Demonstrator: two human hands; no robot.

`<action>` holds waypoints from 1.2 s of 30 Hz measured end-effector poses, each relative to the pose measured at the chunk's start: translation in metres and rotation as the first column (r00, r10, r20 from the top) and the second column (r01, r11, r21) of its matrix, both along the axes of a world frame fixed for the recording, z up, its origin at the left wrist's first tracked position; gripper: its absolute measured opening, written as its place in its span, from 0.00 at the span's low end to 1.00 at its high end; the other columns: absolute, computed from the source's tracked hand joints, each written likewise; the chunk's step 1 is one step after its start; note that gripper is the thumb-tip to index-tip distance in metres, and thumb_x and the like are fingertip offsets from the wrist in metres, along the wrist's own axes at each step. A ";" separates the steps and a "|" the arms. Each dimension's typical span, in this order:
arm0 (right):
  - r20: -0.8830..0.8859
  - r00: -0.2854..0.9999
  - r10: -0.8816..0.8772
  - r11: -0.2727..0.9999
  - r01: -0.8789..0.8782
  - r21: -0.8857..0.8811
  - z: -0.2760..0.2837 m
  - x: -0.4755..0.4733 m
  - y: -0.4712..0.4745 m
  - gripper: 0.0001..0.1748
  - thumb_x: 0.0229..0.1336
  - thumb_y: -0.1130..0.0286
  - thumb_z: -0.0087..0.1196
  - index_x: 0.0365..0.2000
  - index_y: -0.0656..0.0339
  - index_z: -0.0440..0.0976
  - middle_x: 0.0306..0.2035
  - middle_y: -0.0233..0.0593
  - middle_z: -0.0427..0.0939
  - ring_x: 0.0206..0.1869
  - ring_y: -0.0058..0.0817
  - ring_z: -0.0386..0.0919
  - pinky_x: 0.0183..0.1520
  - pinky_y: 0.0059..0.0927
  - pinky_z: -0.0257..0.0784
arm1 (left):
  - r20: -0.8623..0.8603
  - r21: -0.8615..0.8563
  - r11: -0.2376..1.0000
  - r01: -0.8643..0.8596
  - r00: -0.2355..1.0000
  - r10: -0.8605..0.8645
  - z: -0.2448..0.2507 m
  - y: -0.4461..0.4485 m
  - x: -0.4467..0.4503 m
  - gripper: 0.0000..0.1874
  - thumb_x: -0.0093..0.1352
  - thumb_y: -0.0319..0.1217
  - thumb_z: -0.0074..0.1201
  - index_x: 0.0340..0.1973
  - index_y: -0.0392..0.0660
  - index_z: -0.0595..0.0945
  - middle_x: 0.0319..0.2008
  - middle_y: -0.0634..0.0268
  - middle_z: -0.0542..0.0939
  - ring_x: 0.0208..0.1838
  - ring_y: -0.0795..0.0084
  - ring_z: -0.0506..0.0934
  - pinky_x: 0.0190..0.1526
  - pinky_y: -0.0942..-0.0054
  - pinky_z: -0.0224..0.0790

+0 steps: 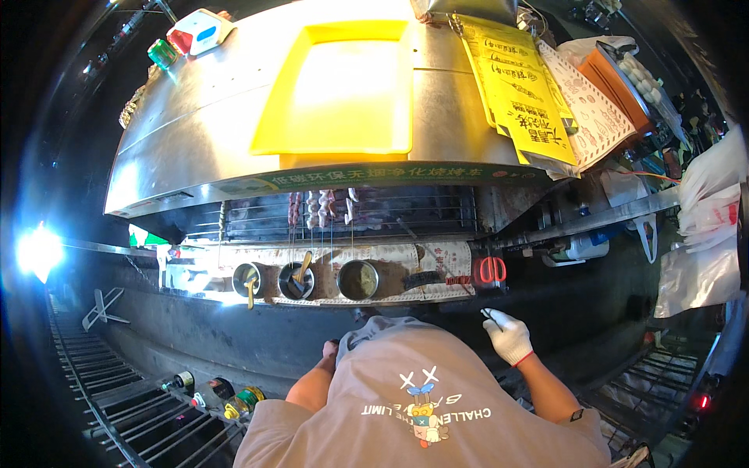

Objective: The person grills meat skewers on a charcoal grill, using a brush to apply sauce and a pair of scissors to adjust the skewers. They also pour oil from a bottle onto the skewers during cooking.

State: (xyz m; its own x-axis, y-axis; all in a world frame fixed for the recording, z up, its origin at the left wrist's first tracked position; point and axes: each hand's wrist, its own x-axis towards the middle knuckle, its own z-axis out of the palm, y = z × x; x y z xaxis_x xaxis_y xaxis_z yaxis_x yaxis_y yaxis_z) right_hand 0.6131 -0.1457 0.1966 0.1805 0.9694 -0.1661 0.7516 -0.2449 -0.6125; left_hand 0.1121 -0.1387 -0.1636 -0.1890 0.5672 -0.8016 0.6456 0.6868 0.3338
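Note:
My left hand (330, 349) hangs at my side by my trousers, mostly hidden by my arm and shirt; a small dark patch shows at its fingers. My right hand (508, 336), in a white knit glove, hangs in front of the counter with its fingers curled. A dark sliver shows at its fingertips, too small to identify. Nearest to it are red-handled scissors (492, 270). Meat skewers (319, 209) lie across the barbecue grill (421, 213). On the paper-covered ledge (404, 255) stand a metal pot (358, 280) and two metal bowls (239, 282) with brushes.
A yellow tray (333, 146) lies on the steel hood (175, 123). Yellow printed bags (521, 88) hang at its right edge. Plastic bags (705, 234) hang at far right. Bottles (217, 391) stand on a rack (158, 433) at lower left. A bright lamp (40, 251) glares at left.

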 end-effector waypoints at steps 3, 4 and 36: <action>-0.037 0.996 -0.081 0.995 0.078 -0.055 -0.008 0.013 0.007 0.17 0.68 0.59 0.58 0.50 0.57 0.83 0.44 0.52 0.86 0.47 0.50 0.85 0.49 0.44 0.80 | -0.005 -0.006 1.000 -0.005 1.000 0.005 0.002 -0.009 0.004 0.22 0.63 0.47 0.67 0.46 0.46 0.90 0.47 0.52 0.89 0.52 0.54 0.86 0.53 0.58 0.78; -0.050 0.993 -0.109 0.989 0.103 -0.106 -0.011 0.019 0.012 0.18 0.68 0.58 0.58 0.50 0.57 0.83 0.44 0.52 0.86 0.48 0.50 0.85 0.49 0.44 0.80 | -0.008 -0.009 1.000 -0.010 1.000 0.010 0.005 -0.012 0.004 0.22 0.63 0.47 0.67 0.46 0.47 0.90 0.47 0.52 0.89 0.52 0.54 0.86 0.53 0.58 0.78; 0.225 0.965 0.131 0.987 -0.106 -0.122 -0.025 0.049 0.044 0.18 0.67 0.58 0.56 0.51 0.56 0.83 0.43 0.54 0.86 0.45 0.51 0.85 0.48 0.47 0.80 | -0.007 0.127 0.896 -0.426 0.903 0.430 0.045 -0.084 0.040 0.15 0.64 0.36 0.62 0.44 0.44 0.90 0.44 0.52 0.89 0.50 0.53 0.87 0.54 0.62 0.78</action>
